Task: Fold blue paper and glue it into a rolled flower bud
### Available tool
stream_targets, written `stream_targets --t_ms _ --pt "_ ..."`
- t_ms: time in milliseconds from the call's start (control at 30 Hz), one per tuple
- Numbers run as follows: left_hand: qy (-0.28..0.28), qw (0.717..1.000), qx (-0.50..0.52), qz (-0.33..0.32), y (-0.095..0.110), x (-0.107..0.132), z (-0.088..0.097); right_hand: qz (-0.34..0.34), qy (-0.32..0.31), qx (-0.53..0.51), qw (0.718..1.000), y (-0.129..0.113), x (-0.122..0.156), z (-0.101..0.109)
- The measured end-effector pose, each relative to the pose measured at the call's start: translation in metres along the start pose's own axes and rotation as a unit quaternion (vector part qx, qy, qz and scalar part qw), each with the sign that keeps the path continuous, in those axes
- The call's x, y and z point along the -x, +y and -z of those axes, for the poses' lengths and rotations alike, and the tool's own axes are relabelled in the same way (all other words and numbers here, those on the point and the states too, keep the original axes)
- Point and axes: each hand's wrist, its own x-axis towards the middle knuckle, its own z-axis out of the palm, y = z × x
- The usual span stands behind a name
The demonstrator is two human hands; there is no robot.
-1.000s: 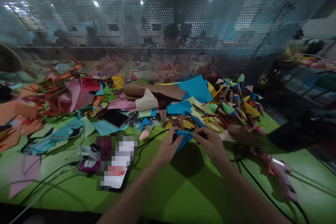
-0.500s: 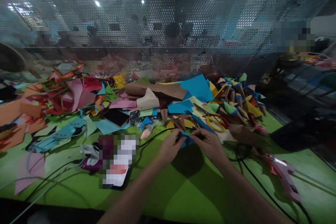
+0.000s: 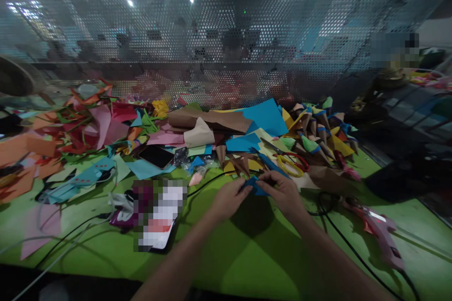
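Note:
Between my two hands is a small piece of blue paper (image 3: pixel 260 189), pinched at both sides above the green tabletop (image 3: pixel 254 258). My left hand (image 3: pixel 229 198) is closed on its left end. My right hand (image 3: pixel 281 193) grips the other side with thumb and fingertips. The fingers hide part of the paper, so its exact shape is unclear. Just beyond my right hand lie yellow-handled scissors (image 3: pixel 290 165) and a strip of blue paper (image 3: pixel 271 163).
A pink glue gun (image 3: pixel 383 235) with a black cord lies at right. Brown paper cones (image 3: pixel 319 127) are heaped behind it. On the left are a phone (image 3: pixel 164 216), a dark phone (image 3: pixel 156 156), a power strip (image 3: pixel 88 176) and coloured scraps (image 3: pixel 106 127). A perforated metal screen (image 3: pixel 212 23) stands behind.
The blue paper has turned slightly between my fingers, and more of it shows now. Both hands stay in nearly the same place.

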Motion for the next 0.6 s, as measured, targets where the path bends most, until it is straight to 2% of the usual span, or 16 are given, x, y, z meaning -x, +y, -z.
stream_targets --t_ms 100,233,333,467,600 --pt "0.006 1.000 0.025 0.011 0.004 0.000 0.005 -0.025 0.012 -0.029 0.999 -0.002 -0.001 0.002" --pt "0.035 0.999 -0.009 0.005 0.006 0.000 0.009 -0.036 -0.017 -0.037 0.999 -0.006 -0.003 0.001" --pt "0.027 1.000 -0.015 0.003 0.006 0.000 0.009 -0.036 -0.026 -0.035 0.998 -0.005 -0.003 0.000" --pt "0.013 0.999 0.024 0.023 0.007 0.001 0.010 -0.050 -0.008 -0.064 0.997 0.000 -0.005 0.001" --pt "0.018 0.999 0.027 0.010 0.006 0.001 0.013 -0.070 0.011 -0.101 0.992 0.004 -0.006 0.001"
